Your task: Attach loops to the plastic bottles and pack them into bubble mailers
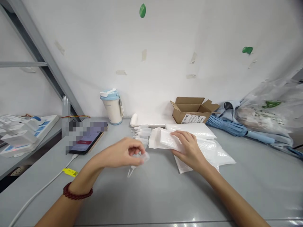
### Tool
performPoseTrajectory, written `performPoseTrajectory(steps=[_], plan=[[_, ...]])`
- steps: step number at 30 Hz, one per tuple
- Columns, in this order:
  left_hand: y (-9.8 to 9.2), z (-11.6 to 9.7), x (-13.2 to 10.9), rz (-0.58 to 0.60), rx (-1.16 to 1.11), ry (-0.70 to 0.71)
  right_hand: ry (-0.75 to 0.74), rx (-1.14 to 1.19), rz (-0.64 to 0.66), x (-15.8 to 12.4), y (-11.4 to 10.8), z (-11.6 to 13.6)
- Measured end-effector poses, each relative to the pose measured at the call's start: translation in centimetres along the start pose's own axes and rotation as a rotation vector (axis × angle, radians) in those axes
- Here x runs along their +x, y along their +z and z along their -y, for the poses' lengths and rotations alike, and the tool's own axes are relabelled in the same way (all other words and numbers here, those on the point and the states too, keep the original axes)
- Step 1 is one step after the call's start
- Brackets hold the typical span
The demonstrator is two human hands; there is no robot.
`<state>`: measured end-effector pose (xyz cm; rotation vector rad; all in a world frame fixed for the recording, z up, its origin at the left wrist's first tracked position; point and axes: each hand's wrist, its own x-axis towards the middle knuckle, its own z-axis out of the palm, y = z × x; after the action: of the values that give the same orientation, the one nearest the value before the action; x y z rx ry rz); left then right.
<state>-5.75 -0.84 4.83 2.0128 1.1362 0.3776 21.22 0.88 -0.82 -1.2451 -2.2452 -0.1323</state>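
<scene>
My left hand [129,153] has its fingers closed on a small translucent piece [145,156] with a thin white loop hanging below it, a little above the grey table. My right hand [189,149] grips a flat white packet [169,140], thumb below and fingers on top. Under and behind that hand lie several white padded envelopes [224,156]. Between my hands, farther back, sits a row of small clear pieces with white loops [143,132]. A stack of flat white items [153,120] lies behind them against the wall.
An open cardboard box [193,118] stands at the back, with a folded blue umbrella [227,126] and plastic bags [265,115] right of it. A cup [113,108], a phone [87,138] and its white cable [44,189] are left. A power strip [44,129] lies far left.
</scene>
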Motion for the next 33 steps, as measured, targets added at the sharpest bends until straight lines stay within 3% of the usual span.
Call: performPoseTrajectory(steps=[5,10,13,17,21,25,27,33], plan=[[-0.2,0.4,0.5,-0.456,-0.448,0.108,-0.024,-0.017,-0.002,0.0,0.1,0.1],[0.8,1.0,1.7,-0.646,-0.507,0.062,-0.035,0.005,-0.013,-0.1,0.0,0.1],[1.8,0.9,2.2,-0.643,-0.478,0.029,-0.048,0.024,-0.026,-0.1,-0.1,0.1],[3.6,0.6,2.3,-0.595,-0.433,0.109,-0.060,0.051,-0.058,-0.2,-0.2,0.2],[5.1,0.4,2.5,-0.653,-0.174,0.173,-0.071,0.083,-0.068,-0.3,-0.4,0.4],[5.1,0.8,2.8,-0.724,0.083,0.336,-0.095,0.078,-0.070,-0.4,-0.4,0.6],[4.8,1.1,2.9,-0.732,0.112,0.342,-0.102,0.065,-0.071,-0.3,-0.4,0.7],[5.1,0.5,2.7,-0.495,0.129,0.208,-0.093,0.070,-0.073,-0.3,-0.3,0.8]])
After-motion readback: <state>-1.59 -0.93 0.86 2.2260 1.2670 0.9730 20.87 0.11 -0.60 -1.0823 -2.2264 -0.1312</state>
